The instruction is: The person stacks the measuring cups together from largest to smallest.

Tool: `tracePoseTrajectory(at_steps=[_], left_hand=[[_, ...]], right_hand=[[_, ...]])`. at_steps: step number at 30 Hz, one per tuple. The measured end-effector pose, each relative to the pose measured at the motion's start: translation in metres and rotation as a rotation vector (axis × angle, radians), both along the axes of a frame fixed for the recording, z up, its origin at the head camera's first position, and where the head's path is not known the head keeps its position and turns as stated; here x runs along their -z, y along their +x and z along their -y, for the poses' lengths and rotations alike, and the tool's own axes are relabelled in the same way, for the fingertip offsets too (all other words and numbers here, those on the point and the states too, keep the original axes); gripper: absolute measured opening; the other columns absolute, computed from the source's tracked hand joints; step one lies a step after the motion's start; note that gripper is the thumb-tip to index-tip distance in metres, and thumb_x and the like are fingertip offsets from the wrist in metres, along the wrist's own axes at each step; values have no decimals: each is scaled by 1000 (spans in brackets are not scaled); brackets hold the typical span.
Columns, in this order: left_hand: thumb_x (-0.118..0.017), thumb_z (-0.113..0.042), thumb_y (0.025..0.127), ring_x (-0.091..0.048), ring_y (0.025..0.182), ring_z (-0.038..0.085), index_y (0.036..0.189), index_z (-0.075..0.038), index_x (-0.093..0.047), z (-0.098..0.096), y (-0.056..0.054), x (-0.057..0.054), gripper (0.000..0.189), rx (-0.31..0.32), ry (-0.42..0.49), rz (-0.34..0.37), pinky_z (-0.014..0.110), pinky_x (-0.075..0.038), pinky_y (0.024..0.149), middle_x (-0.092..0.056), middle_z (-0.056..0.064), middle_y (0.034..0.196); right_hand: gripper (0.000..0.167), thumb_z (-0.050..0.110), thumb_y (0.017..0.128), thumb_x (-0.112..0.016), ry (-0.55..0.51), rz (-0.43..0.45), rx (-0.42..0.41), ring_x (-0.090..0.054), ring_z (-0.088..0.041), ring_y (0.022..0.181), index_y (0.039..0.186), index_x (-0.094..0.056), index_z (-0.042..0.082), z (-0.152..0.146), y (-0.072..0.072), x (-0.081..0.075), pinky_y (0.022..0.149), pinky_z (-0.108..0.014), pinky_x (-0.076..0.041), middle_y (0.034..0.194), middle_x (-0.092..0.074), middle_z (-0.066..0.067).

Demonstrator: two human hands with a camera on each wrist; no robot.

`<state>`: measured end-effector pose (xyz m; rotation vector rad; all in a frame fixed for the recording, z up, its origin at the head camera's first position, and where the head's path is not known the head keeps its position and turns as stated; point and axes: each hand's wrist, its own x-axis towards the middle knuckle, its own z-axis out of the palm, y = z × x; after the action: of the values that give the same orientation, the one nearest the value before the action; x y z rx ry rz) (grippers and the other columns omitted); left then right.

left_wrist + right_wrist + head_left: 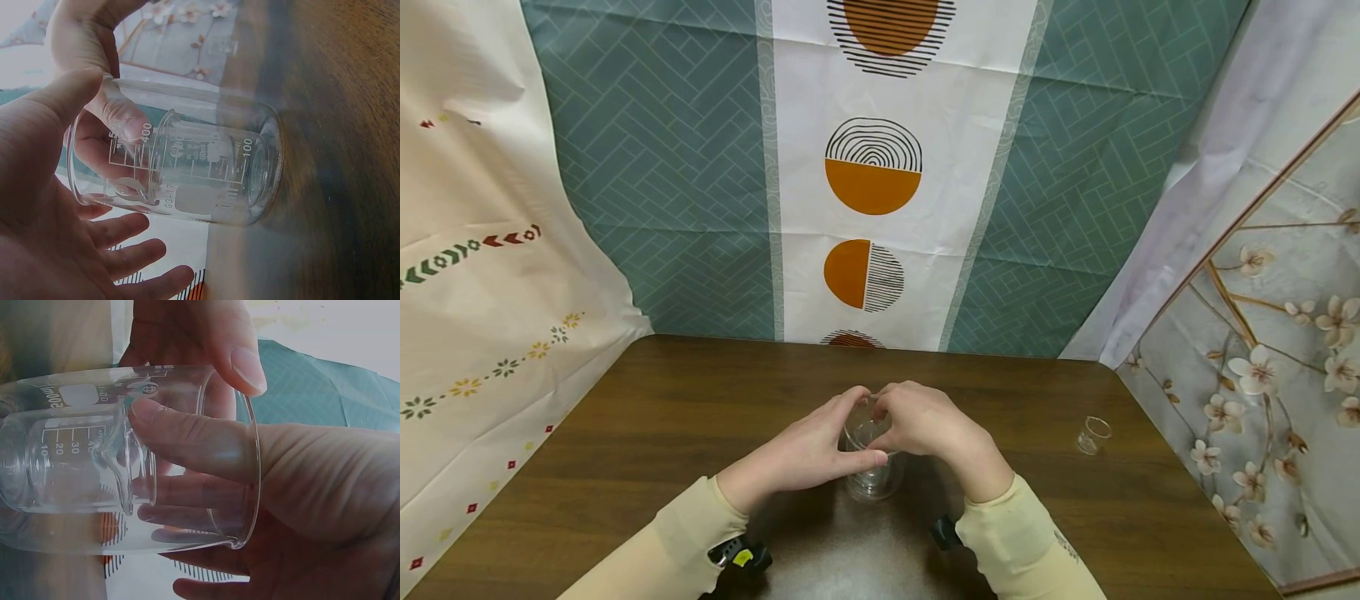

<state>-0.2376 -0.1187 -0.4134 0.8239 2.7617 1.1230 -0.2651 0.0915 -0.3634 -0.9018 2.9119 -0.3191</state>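
Your sleeves [1022, 537], five and seven o'clock. Left hand [808, 454]: wrapped round 500 ml beaker [78, 395]. Right hand [925, 425]: pinching nested graduated beaker [69, 465]; slipping fingertips could chip glass.

Wearing pale yellow sleeves [662, 537], showing dark print [1065, 546] on the right; sporting black wrist devices [762, 560], yellow-marked at left.

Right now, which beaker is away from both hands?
The small beaker alone at the right of the table. The left hand holds the large beaker; the right hand reaches inside it, near the nested beaker.
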Motion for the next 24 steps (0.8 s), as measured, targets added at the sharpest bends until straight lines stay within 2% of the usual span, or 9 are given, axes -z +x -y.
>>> tracePoseTrajectory(at_steps=[7, 16, 24], left_hand=[[-79, -65, 95, -60, 135, 33, 158, -16, -46, 0, -1, 1, 86, -2, 1, 0, 57, -52, 104, -55, 11, 156], [-78, -65, 96, -60, 130, 30, 161, -15, -44, 0, 0, 0, 89, -1, -3, 7, 55, -52, 102, -55, 11, 157], [-78, -65, 96, -58, 137, 31, 163, -13, -43, 0, 0, -1, 92, -2, -7, 3, 57, -51, 105, -54, 9, 158]], right_hand=[[35, 37, 84, -97, 12, 12, 7, -67, -26, 118, 109, -86, 16, 1, 0, 0, 94, -45, -57, 125, -75, 1], [36, 38, 84, -97, 36, 7, 14, -68, -26, 115, 109, -86, 16, 4, 0, 0, 92, -45, -58, 124, -75, 2], [35, 38, 84, -97, 51, 0, 18, -67, -26, 118, 109, -86, 16, 5, -1, 1, 94, -45, -58, 126, -75, 2]])
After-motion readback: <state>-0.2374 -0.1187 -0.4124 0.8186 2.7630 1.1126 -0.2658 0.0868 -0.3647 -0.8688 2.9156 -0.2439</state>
